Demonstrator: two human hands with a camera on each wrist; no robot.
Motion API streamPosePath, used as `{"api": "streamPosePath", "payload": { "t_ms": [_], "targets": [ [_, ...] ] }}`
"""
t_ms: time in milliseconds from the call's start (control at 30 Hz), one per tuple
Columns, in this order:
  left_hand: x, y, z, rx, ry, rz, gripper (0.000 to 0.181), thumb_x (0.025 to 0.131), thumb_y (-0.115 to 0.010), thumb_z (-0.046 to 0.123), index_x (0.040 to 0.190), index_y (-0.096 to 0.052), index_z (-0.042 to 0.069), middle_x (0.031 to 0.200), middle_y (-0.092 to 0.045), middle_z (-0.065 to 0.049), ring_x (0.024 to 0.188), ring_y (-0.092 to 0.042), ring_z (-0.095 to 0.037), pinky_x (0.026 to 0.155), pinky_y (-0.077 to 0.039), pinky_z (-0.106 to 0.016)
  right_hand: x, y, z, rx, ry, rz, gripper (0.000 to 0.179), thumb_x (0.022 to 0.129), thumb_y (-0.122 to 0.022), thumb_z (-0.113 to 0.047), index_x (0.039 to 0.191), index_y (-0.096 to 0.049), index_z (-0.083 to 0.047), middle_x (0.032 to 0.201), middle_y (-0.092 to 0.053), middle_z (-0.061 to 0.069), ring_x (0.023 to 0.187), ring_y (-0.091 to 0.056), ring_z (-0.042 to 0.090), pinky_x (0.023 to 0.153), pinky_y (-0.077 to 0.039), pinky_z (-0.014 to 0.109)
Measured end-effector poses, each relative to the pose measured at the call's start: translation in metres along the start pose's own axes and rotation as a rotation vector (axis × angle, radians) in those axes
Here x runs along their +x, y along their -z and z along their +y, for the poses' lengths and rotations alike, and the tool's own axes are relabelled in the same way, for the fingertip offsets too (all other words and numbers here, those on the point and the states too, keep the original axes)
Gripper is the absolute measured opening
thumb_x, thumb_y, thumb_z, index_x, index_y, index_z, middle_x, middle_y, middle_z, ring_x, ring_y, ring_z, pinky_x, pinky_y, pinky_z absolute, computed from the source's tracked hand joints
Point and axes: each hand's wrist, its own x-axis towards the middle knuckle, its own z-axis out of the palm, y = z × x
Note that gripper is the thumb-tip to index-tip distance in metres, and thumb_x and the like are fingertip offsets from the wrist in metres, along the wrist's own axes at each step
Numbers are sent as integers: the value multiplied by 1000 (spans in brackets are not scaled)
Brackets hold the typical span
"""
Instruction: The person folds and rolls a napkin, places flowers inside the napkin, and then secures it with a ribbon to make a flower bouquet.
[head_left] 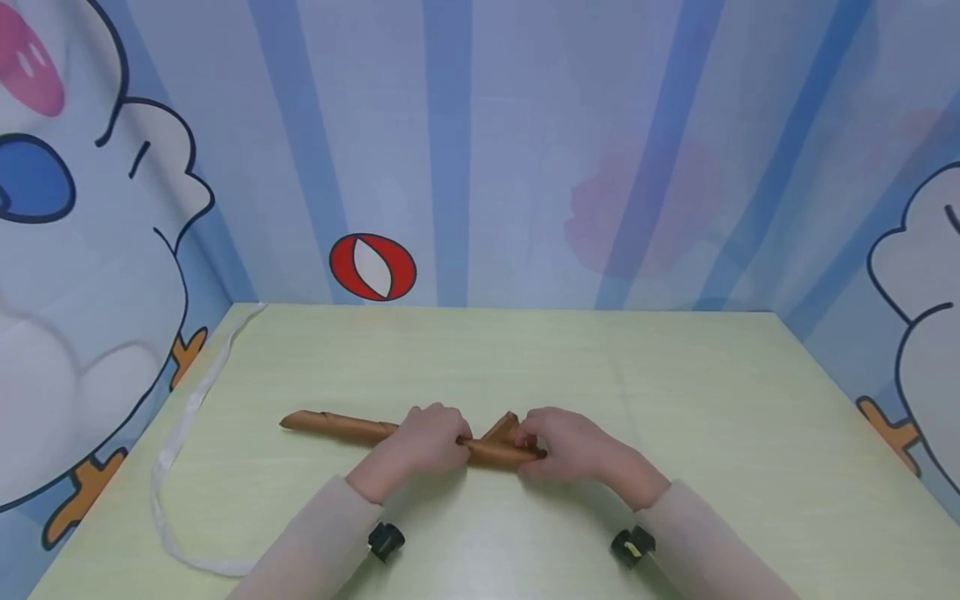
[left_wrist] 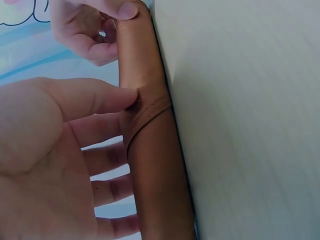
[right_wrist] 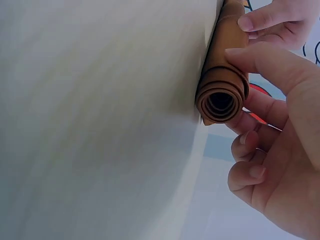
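Note:
A brown, leather-like sheet rolled into a long tube [head_left: 337,427] lies crosswise on the pale table, its left end tapering to a point. My left hand [head_left: 429,440] grips the tube around its middle, thumb on the near side and fingers behind. At the right end my right hand [head_left: 566,446] pinches the roll between thumb and fingers. A pointed flap [head_left: 501,427] of the sheet sticks up between both hands. In the left wrist view a slanting edge crosses the tube [left_wrist: 157,165]. Several wound layers show at the open end of the roll [right_wrist: 220,102] in the right wrist view.
A white ribbon-like strip [head_left: 171,450] curves along the table's left side and passes behind the left sleeve [head_left: 318,533]. Printed blue striped cloth [head_left: 510,167] stands behind the table [head_left: 712,400], with cartoon figures at both sides.

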Motion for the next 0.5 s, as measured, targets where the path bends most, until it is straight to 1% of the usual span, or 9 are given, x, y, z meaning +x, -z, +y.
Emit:
{"api": "streamPosePath", "payload": {
  "t_ms": [33,67,133,167,200,267,367,433,500],
  "targets": [
    [0,0,0,0,7,-3,20,86,-60,12,66,-64,12,69,-45,2,67,-38,-16,69,-32,-38,0,1,0,0,1,-5,20,78,-74,-20,96,-70,-12,84,-58,-9,74,-51,10,68,-43,25],
    [0,0,0,-4,16,-5,17,87,-59,13,74,-69,9,74,-48,0,71,-40,-18,71,-34,-39,1,1,1,1,5,-8,19,79,-73,-19,97,-71,-12,83,-58,-8,73,-50,10,67,-43,25],
    [-1,-1,0,-11,30,-3,17,89,-58,15,89,-73,6,86,-52,-3,80,-43,-21,74,-36,-43,2,2,3,6,10,-11,20,80,-71,-19,99,-72,-11,82,-59,-9,72,-50,9,67,-42,24],
    [-1,-1,1,-18,40,6,20,90,-58,16,99,-73,5,94,-55,-5,86,-45,-23,77,-38,-46,3,2,4,7,18,-12,20,81,-71,-18,100,-72,-10,82,-60,-8,71,-49,8,66,-43,24],
    [-2,-1,2,-30,50,14,22,90,-57,15,103,-70,3,97,-56,-6,89,-47,-25,79,-39,-47,3,2,5,8,27,-13,20,82,-70,-18,100,-73,-10,82,-61,-8,70,-49,7,66,-43,24],
    [-2,-1,4,-46,60,36,24,91,-57,14,111,-64,2,97,-58,-8,91,-50,-27,79,-41,-48,4,3,7,23,41,-13,21,83,-68,-17,102,-73,-8,82,-63,-7,69,-49,5,66,-44,23],
    [-2,-2,6,-37,59,77,13,91,-58,11,103,-60,7,89,-59,-7,85,-52,-26,74,-43,-47,5,4,10,71,45,-21,22,85,-66,-15,104,-73,-6,86,-66,-3,69,-51,3,66,-45,22],
    [-2,-3,8,-17,51,102,6,91,-58,10,96,-60,8,84,-57,-5,80,-50,-24,70,-42,-45,5,3,13,111,20,-30,22,86,-65,-15,105,-72,-5,87,-67,-2,66,-50,4,64,-45,22],
    [-1,-4,9,8,52,129,5,90,-59,10,91,-63,7,84,-57,-5,80,-50,-24,71,-42,-45,5,3,14,151,-14,-40,20,89,-63,-16,106,-69,-6,89,-67,-2,67,-50,4,63,-45,23]
  ]
}}
